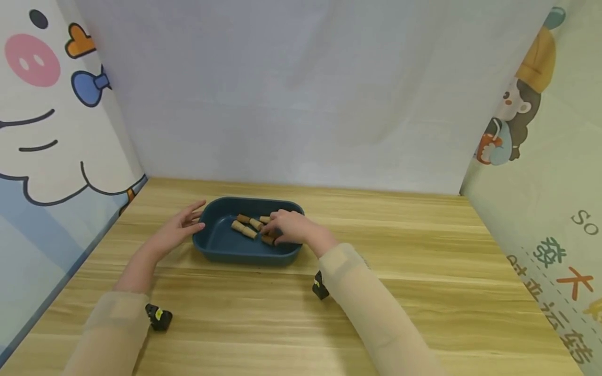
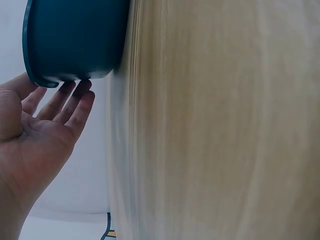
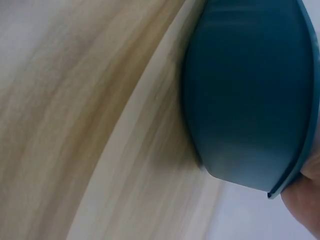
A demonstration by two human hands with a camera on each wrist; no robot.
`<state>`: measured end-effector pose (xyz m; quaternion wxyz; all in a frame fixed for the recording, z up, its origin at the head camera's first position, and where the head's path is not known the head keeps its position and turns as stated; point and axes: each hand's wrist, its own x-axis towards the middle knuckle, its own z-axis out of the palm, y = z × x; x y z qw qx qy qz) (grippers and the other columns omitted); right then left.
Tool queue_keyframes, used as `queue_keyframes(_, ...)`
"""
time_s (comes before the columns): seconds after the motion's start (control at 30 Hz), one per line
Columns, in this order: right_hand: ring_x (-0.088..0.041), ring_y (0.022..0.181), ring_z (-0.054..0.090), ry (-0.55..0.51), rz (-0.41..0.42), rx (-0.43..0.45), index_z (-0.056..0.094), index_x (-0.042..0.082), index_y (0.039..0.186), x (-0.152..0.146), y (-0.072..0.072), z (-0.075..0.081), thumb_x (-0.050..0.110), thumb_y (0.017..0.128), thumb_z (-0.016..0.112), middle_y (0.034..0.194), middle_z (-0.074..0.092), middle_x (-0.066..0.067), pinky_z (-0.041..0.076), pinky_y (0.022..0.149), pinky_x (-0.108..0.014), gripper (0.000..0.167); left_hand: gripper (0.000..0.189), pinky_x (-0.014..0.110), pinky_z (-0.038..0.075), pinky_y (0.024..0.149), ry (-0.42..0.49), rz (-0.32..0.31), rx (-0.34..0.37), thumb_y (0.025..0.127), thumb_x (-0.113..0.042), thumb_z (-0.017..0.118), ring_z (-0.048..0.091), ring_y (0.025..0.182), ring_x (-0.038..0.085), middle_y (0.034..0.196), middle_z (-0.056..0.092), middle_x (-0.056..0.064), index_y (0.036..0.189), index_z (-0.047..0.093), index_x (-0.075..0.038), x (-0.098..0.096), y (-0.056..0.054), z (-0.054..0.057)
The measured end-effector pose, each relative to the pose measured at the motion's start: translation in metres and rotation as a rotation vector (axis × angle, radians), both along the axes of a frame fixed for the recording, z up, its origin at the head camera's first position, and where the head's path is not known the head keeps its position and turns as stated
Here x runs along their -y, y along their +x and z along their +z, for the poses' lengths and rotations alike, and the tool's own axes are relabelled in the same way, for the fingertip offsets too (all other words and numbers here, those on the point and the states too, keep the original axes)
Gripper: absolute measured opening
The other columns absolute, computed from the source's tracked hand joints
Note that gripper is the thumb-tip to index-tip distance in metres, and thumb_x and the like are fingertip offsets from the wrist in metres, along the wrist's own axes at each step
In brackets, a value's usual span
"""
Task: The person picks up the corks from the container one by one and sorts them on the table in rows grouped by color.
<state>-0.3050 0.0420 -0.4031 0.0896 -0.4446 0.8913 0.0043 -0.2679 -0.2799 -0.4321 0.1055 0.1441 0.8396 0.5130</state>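
Observation:
A dark teal oval basin point(image 1: 226, 254) holds several short cylindrical pieces point(image 1: 244, 229), pale tan and brown, like corks or turned wood. My left hand point(image 1: 181, 228) is at the basin's left end, thumb by the rim. In the left wrist view the hand point(image 2: 42, 122) has its fingers extended, the tips touching the basin's outer wall point(image 2: 75, 40). Over the basin's right end, my right hand point(image 1: 293, 226) reaches in among the pieces, fingers bent down beside a brown piece point(image 1: 268, 239). Whether they pinch it is unclear; the basin's wall point(image 3: 250, 100) hides the fingertips in the right wrist view.
The basin stands on a wood-grain table point(image 1: 414, 271), toward its far edge. A pale grey cloth point(image 1: 291, 104) hangs behind. Printed cartoon panels rise at the left point(image 1: 56, 115) and right point(image 1: 541, 183). Small black devices point(image 1: 160, 317) are at both wrists.

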Motion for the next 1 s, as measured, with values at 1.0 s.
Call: queue_keyframes(1.0,-0.018,0.090,0.055,-0.269,0.015,0.024,0.065,0.017,0.120,-0.005,0.002,0.006,0.030,0.086,0.069,0.101,0.058,-0.003,0.046,0.079,-0.029,0.036,0.059,0.062,0.033,0.102,-0.075,0.010,-0.012,0.102,-0.021,0.043,0.019,0.137,0.049,0.155,0.012,0.025,0.153,0.014,-0.013,-0.007,0.004,0.001)
